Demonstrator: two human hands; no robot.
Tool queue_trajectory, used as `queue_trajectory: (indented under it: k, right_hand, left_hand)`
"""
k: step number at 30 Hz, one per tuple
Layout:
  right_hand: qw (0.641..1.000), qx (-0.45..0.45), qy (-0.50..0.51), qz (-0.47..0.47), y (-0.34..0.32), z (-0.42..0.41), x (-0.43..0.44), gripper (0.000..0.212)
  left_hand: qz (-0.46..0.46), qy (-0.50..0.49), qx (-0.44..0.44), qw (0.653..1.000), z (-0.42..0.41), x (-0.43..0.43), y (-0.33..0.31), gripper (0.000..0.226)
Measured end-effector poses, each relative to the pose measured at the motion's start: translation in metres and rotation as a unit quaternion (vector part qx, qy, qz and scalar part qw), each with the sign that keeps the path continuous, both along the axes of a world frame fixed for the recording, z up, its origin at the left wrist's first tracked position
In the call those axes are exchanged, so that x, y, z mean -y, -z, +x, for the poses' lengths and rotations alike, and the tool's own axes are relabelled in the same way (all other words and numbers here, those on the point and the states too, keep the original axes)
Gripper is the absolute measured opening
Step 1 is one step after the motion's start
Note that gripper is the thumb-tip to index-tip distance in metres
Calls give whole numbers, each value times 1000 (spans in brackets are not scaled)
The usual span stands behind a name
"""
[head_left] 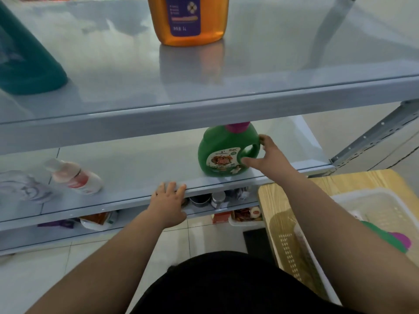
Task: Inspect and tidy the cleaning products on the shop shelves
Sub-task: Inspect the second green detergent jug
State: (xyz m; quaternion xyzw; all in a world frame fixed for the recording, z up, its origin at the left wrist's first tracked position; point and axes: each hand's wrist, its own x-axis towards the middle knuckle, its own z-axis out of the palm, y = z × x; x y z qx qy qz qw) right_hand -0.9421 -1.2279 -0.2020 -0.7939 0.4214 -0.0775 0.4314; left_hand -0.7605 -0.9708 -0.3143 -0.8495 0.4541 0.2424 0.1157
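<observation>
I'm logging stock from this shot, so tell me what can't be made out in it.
Head view.
Green jug: cap partly hidden by upper shelf; label too small.
Orange bottle: top cut off by frame edge.
Teal bottle: mostly cut off at left edge.
Jars below: half hidden by middle shelf, blurred.

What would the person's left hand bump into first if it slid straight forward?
Probably nothing: the left hand faces bare pale-blue metal shelf between the tipped white plastic bottle and green plastic jug; farther back is hidden.

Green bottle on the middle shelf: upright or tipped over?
Upright: the green bottle stands on its base on the shelf, pink cap on top, while the right hand holds its handle.
</observation>
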Motion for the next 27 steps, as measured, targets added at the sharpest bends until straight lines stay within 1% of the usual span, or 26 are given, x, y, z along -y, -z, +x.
queue_trajectory:
  k: [2,3,5,7,10,11,12,13,14,15,16,17,18,20,22,23,24,25,26,27]
  right_hand:
    - [999,13,-13,28,2,1,3,51]
    - [998,20,-25,54,4,1,2,41]
    - [992,40,-40,113,8,-3,-3,36]
    - [988,53,-51,137,14,-9,-10,31]
    - [982,79,-67,160,18,-16,-27,24]
    - [980,82,-68,168,19,-18,-33,22]
    - [979,81,-68,176,19,-19,-40,21]
    - [976,79,-64,192,20,-20,-47,19]
    - [972,83,-59,212,20,-21,-54,16]
    - [967,88,-51,235,21,-21,-62,14]
    - [959,98,-42,261,22,-21,-71,13]
    - [951,109,-31,288,21,-20,-81,11]
    - [941,123,-20,315,20,-19,-92,10]
    - [916,152,-4,372,16,-16,-114,12]
    - [889,179,7,420,14,-15,-136,14]
    - [871,203,17,447,11,-14,-147,24]
    - [852,219,33,474,7,-14,-159,37]
    - [829,242,35,504,5,-15,-170,48]
    - [814,252,37,522,-1,-15,-184,54]
    - [800,261,30,539,1,-15,-197,59]
  left_hand:
    - [2,-7,0,1000,0,1,0,93]
    - [6,-14,-2,1000,-2,2,0,95]
    - [5,-37,-13,999,-6,4,-2,97]
    - [-16,-71,-32,997,-10,4,-4,95]
    - [-82,-131,-83,984,-16,2,-13,90]
    - [-120,-171,-125,970,-18,2,-17,90]
    - [-166,-229,-188,940,-21,2,-24,93]
    - [-222,-292,-263,892,-24,1,-30,97]
    - [-278,-337,-336,834,-28,-2,-40,98]
    - [-326,-359,-389,783,-32,-6,-47,95]
    - [-350,-368,-423,751,-33,-13,-55,91]
    - [-360,-369,-446,732,-34,-22,-60,87]
    - [-357,-363,-465,724,-36,-30,-67,87]
    - [-360,-353,-493,709,-39,-49,-74,93]
    - [-384,-381,-480,691,-43,-65,-75,95]
    - [-402,-401,-474,673,-43,-73,-74,94]
    - [-416,-425,-484,642,-44,-81,-75,92]
    - [-419,-444,-511,605,-45,-89,-77,89]
    - [-417,-457,-550,560,-48,-97,-78,86]
    - [-399,-475,-582,526,-53,-106,-83,83]
